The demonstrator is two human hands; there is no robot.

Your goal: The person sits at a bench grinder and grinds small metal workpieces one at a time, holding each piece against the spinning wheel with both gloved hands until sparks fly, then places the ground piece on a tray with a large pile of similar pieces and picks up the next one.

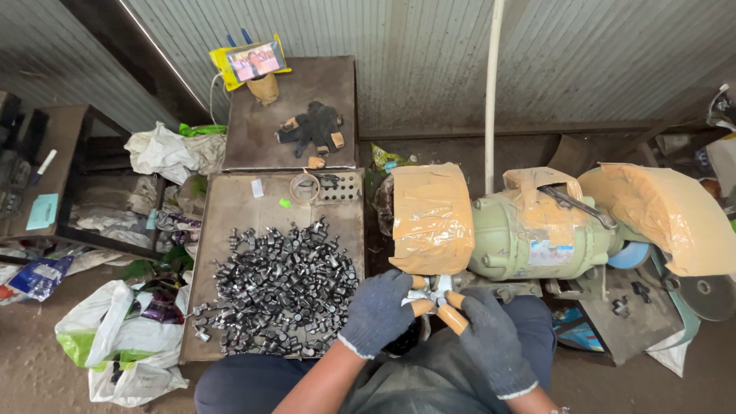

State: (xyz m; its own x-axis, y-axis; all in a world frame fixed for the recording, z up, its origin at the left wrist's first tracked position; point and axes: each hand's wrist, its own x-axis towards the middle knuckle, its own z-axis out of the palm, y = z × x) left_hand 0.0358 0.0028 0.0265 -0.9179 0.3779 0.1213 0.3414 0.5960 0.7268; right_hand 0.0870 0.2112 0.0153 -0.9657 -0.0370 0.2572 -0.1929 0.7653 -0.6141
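Down low, both hands wear dark grey knit gloves with orange fingertips. The left hand (377, 310) and the right hand (486, 337) come together, fingers pinched narrow around one small shiny metal piece (434, 291). The piece sits right between the two sets of fingertips, touching both, and it is held up just under the front of the grinder wheel cover.

Just above the hands is that wheel cover (431, 217), wrapped in brown tape. Joined to it, up and to the right of the right hand, is the pale green bench grinder motor (529, 234), also patched with tape. A spanner (586, 205) lies on top of it. Further right is a second taped cover (671, 218), with a dark round grinding disc (709, 295) lying below it.

To the left of the left hand, close by, is a flat metal tray (230, 207) with a big heap of small metal pieces (280, 287) like the one being held. Beyond the tray, further from the hands, a pair of dark gloves (313, 130) lies on a brown metal box (322, 80), and a phone in a yellow case (253, 61) leans at the back of it. Far to the left of the left hand, plastic bags (123, 345) sit on the dirt floor. A white pipe (493, 92) runs up the wall behind the grinder.
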